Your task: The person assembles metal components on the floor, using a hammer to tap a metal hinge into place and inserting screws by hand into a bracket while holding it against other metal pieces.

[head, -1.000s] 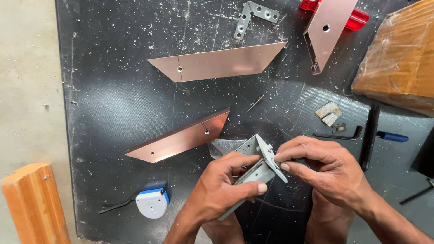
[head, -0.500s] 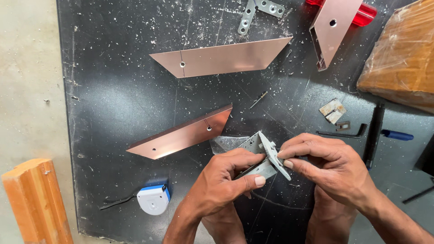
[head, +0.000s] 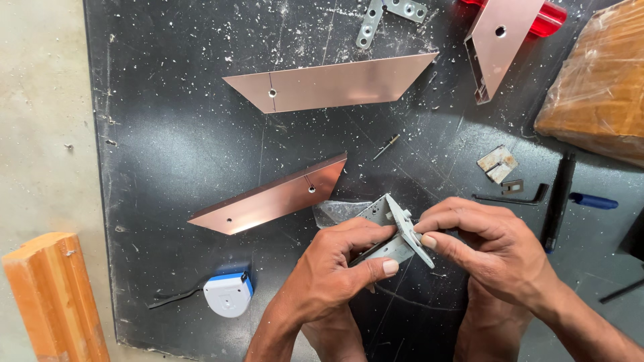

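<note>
Lying across the black work mat [head: 168, 154], the copper-coloured strips look unmoved since a second ago. Both hands have barely shifted: the left hand [head: 335, 268] stays closed around the grey metal corner bracket [head: 396, 231] above the mat's near edge, while the right hand [head: 493, 245] still pinches its thin upright plate.

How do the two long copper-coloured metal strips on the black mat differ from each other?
The upper strip lies nearly level and is wider; the lower strip slants, rising to the right, and looks narrower. The upper strip shows one hole near its left end; the lower strip shows two, one towards each end. The lower strip lies closer to the left hand. Both are copper-coloured with angled ends.
</note>
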